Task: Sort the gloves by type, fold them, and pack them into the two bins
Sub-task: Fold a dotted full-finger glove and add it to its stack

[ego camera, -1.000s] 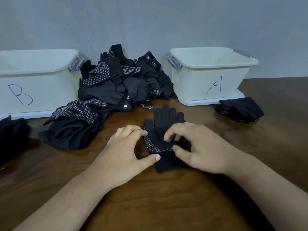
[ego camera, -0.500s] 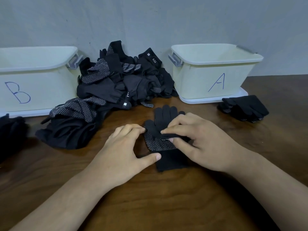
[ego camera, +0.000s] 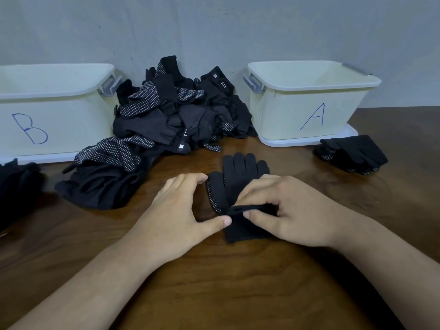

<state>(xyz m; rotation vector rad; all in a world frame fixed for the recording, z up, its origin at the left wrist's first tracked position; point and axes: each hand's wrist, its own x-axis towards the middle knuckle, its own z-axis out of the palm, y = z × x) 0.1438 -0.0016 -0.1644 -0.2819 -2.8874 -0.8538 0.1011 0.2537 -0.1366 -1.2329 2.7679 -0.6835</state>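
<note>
Pinching a newly raised fold of the glove [ego camera: 240,172], right hand [ego camera: 292,210]; left hand [ego camera: 176,215] still just touching it.

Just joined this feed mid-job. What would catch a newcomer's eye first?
The big heap of black gloves against the wall, between bin B on the left and bin A on the right. In front of it, mid-table, the right hand pinches a fold of a single dotted glove while the left hand touches its edge. A small stack of gloves lies by bin A's right front corner.
</note>
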